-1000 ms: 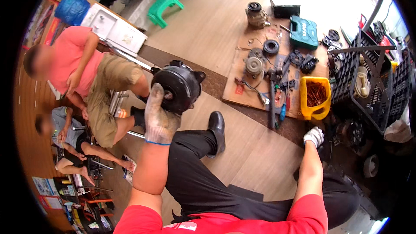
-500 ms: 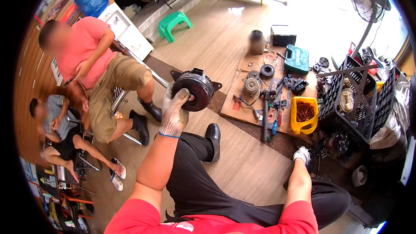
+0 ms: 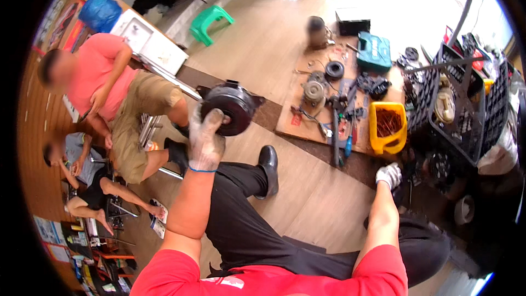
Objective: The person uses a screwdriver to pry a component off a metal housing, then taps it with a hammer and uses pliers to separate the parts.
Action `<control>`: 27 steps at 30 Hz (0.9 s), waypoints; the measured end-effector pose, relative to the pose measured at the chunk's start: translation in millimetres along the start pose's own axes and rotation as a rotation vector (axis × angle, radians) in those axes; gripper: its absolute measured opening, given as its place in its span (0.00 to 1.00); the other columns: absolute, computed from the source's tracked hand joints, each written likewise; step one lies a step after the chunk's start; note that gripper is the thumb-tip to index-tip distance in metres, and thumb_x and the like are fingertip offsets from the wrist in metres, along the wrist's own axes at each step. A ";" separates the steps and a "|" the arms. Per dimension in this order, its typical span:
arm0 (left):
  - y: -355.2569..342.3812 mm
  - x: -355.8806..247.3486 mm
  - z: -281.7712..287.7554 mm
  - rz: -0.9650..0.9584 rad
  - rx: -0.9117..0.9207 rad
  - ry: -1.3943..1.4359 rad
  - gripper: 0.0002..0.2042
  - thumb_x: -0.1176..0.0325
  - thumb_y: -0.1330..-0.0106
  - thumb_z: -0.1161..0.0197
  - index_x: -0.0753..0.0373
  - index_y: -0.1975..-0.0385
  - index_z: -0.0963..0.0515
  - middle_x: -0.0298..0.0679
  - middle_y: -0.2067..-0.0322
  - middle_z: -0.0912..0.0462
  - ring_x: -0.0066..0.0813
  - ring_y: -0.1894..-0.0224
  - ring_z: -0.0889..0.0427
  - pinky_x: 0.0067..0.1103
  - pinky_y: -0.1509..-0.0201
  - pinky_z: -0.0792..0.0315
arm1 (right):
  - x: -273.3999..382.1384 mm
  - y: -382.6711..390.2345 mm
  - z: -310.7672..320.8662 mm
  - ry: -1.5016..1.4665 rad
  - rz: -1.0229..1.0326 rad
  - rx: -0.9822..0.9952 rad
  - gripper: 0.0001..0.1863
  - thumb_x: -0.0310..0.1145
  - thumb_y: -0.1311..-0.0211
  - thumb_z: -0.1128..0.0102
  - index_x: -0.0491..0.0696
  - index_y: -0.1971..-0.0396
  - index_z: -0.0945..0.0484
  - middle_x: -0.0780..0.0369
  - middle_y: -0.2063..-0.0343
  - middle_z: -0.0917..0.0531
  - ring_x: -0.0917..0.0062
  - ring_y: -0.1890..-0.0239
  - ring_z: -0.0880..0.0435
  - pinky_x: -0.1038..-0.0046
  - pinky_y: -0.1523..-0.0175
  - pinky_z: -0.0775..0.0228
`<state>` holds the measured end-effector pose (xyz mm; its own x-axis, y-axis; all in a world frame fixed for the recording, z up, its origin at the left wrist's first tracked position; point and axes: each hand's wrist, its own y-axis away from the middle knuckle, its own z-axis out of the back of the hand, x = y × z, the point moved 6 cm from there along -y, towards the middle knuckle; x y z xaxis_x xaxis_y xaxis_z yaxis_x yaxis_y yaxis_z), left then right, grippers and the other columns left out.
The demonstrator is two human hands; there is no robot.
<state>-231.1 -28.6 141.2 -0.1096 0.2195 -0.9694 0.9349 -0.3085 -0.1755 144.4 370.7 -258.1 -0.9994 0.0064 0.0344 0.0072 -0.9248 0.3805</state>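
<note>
My left hand point(image 3: 206, 141), in a soiled white work glove, grips a round black motor-like part point(image 3: 230, 111) and holds it up in front of me. The thumb presses on the hub in the middle of its face. A small block stands on the part's top edge, and a flat ear juts out at its side. Low on the right, my right hand point(image 3: 389, 175), gloved too, is just below the yellow cut-open container point(image 3: 404, 131). Its fingers look curled, and whatever they may hold is hidden.
Reddish-brown screws or bolts point(image 3: 388, 123) fill the yellow container. On a cardboard sheet point(image 3: 290, 119) lie a metal motor point(image 3: 315, 92), a black ring point(image 3: 334, 69) and tools. A teal case point(image 3: 375, 51) and black crate point(image 3: 463, 115) stand beyond. Two people sit at left.
The black part and my left hand have shifted left and slightly down in view, and the part has turned a little. My right hand has moved slightly up, nearer the yellow container.
</note>
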 end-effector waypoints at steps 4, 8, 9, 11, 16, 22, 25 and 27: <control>9.0 31.0 13.4 0.192 -0.194 0.145 0.23 0.60 0.30 0.30 0.62 0.39 0.26 0.38 0.52 0.16 0.33 0.53 0.15 0.32 0.53 0.18 | 8.0 32.1 16.9 -0.043 -0.131 -0.232 0.36 0.46 0.41 0.36 0.51 0.33 0.31 0.53 0.32 0.30 0.54 0.32 0.27 0.45 0.35 0.28; 2.8 19.3 4.0 0.297 -0.181 0.189 0.28 0.47 0.31 0.30 0.55 0.38 0.26 0.40 0.45 0.17 0.40 0.49 0.15 0.40 0.54 0.18 | 9.2 43.2 6.4 -0.039 -0.064 -0.279 0.39 0.50 0.38 0.36 0.49 0.31 0.34 0.53 0.33 0.30 0.54 0.31 0.30 0.46 0.31 0.34; -2.2 17.1 4.3 0.298 -0.204 0.217 0.29 0.45 0.33 0.29 0.54 0.39 0.25 0.40 0.44 0.18 0.42 0.49 0.15 0.42 0.52 0.18 | 14.9 47.5 8.4 -0.044 -0.035 -0.212 0.37 0.50 0.37 0.36 0.49 0.32 0.33 0.54 0.34 0.28 0.55 0.33 0.28 0.50 0.33 0.31; -2.0 7.7 2.0 0.294 -0.202 0.269 0.28 0.45 0.33 0.30 0.53 0.38 0.24 0.40 0.44 0.17 0.42 0.48 0.14 0.42 0.51 0.18 | 36.7 58.9 1.0 -0.022 0.074 -0.147 0.27 0.49 0.34 0.39 0.49 0.41 0.24 0.54 0.39 0.22 0.57 0.38 0.22 0.53 0.38 0.25; -11.1 7.4 19.0 0.307 -0.263 0.341 0.29 0.46 0.32 0.30 0.53 0.36 0.25 0.42 0.42 0.17 0.43 0.45 0.15 0.42 0.49 0.19 | 84.8 64.3 -58.8 -0.124 0.338 0.076 0.23 0.51 0.31 0.46 0.47 0.55 0.15 0.48 0.52 0.13 0.54 0.46 0.13 0.55 0.39 0.22; -0.1 7.8 32.9 0.285 -0.307 0.214 0.29 0.46 0.31 0.30 0.53 0.36 0.27 0.42 0.41 0.19 0.43 0.43 0.17 0.45 0.47 0.20 | 153.8 80.7 -60.7 -0.206 0.225 0.162 0.30 0.56 0.34 0.38 0.46 0.44 0.21 0.49 0.45 0.17 0.54 0.44 0.14 0.55 0.40 0.22; 0.9 11.6 22.1 0.227 -0.196 0.152 0.28 0.49 0.31 0.30 0.54 0.36 0.28 0.44 0.41 0.21 0.46 0.42 0.19 0.47 0.45 0.20 | 168.0 63.2 -71.5 -0.178 0.238 0.155 0.27 0.51 0.34 0.38 0.45 0.44 0.22 0.50 0.48 0.14 0.56 0.46 0.13 0.54 0.43 0.20; -0.4 18.8 25.3 0.205 -0.072 0.156 0.26 0.53 0.29 0.32 0.59 0.37 0.28 0.46 0.42 0.21 0.48 0.41 0.20 0.50 0.43 0.20 | 171.3 53.3 -79.4 -0.153 0.257 0.108 0.21 0.44 0.31 0.42 0.46 0.47 0.22 0.52 0.52 0.12 0.56 0.50 0.10 0.55 0.47 0.18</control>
<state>-242.0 -47.8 118.8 0.1328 0.3009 -0.9444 0.9545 -0.2955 0.0401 -29.1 292.4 -305.3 -0.9478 -0.1574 0.2773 0.2703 -0.8580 0.4368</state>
